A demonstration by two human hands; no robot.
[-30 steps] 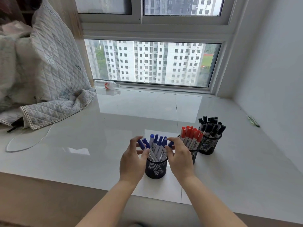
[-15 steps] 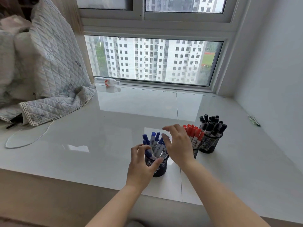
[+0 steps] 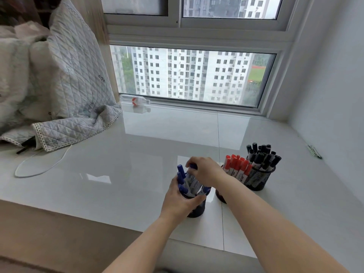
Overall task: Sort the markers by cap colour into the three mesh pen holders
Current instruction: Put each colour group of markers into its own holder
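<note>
Three black mesh pen holders stand on the white sill. The nearest holder [image 3: 198,210] carries several blue-capped markers [image 3: 180,172]. My left hand [image 3: 180,200] grips this holder from the left, thumb across its rim. My right hand [image 3: 205,170] hovers over the blue markers, fingers curled down onto their caps; what it pinches is hidden. To the right, a second holder [image 3: 220,197] has red-capped markers [image 3: 235,164], and a third holder [image 3: 259,178] has black-capped markers [image 3: 263,153].
A quilted blanket [image 3: 65,95] is piled at the left, with a white cable [image 3: 41,164] looping out from it. A small bottle [image 3: 137,100] lies by the window. A thin green object [image 3: 313,151] lies by the right wall.
My left hand has closed round the blue-marker holder. My right hand moved from the holder's right side up over the marker caps. The view has shifted slightly.
</note>
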